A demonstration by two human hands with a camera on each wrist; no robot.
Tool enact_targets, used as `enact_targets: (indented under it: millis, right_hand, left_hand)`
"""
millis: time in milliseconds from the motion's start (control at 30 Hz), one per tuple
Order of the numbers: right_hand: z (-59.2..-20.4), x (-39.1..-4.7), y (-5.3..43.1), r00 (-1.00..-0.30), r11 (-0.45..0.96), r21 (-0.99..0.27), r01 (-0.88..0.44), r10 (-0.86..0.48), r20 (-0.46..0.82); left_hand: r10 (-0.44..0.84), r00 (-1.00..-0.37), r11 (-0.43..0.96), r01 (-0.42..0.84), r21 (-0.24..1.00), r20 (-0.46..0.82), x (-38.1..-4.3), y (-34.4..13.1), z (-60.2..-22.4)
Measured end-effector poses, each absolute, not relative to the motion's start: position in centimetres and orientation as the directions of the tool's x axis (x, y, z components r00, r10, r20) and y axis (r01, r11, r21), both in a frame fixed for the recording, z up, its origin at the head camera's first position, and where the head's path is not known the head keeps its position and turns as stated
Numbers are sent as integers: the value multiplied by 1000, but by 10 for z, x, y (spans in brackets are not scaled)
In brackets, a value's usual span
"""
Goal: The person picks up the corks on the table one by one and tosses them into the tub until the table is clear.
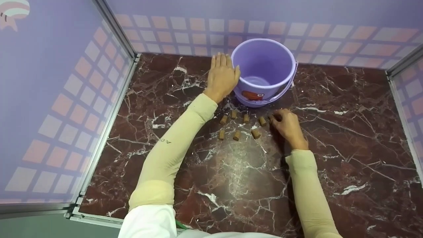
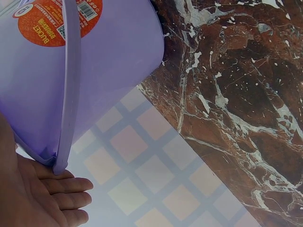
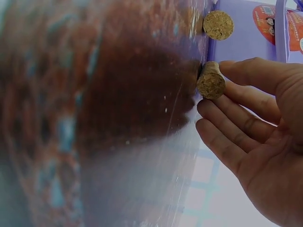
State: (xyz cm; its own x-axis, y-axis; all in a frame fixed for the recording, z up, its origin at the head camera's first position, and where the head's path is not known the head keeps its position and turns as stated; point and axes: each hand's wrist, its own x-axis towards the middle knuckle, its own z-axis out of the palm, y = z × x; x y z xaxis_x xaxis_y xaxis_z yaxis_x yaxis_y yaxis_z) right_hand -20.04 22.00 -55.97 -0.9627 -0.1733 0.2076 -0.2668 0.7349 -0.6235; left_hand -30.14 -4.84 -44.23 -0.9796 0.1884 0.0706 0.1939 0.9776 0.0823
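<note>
A purple bucket (image 1: 252, 94) stands upright near the back wall, its handle hanging down in front. My left hand (image 1: 222, 75) rests against its left side with fingers extended; in the left wrist view this hand (image 2: 45, 194) touches the bucket near the handle's joint. To the right of a loose group of corks, my right hand (image 1: 288, 127) is low at the tabletop. The right wrist view shows its thumb and index finger pinching a cork (image 3: 211, 85), while the other fingers stay extended. Another cork (image 3: 218, 25) stands beyond it.
Several corks, among them a front one (image 1: 236, 135) and a back one (image 1: 234, 114), form two rough rows before the bucket. Purple checkered panels (image 1: 185, 29) enclose the dark red marble-patterned tabletop (image 1: 343, 132) at the back and sides.
</note>
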Motion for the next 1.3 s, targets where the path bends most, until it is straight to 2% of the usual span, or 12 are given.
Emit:
enact_targets:
  millis: [1300]
  right_hand:
    - [-563, -202, 218, -953, 722, -625, -297, -183, 241]
  left_hand:
    - [197, -978, 977, 201, 72, 63, -301, -49, -442]
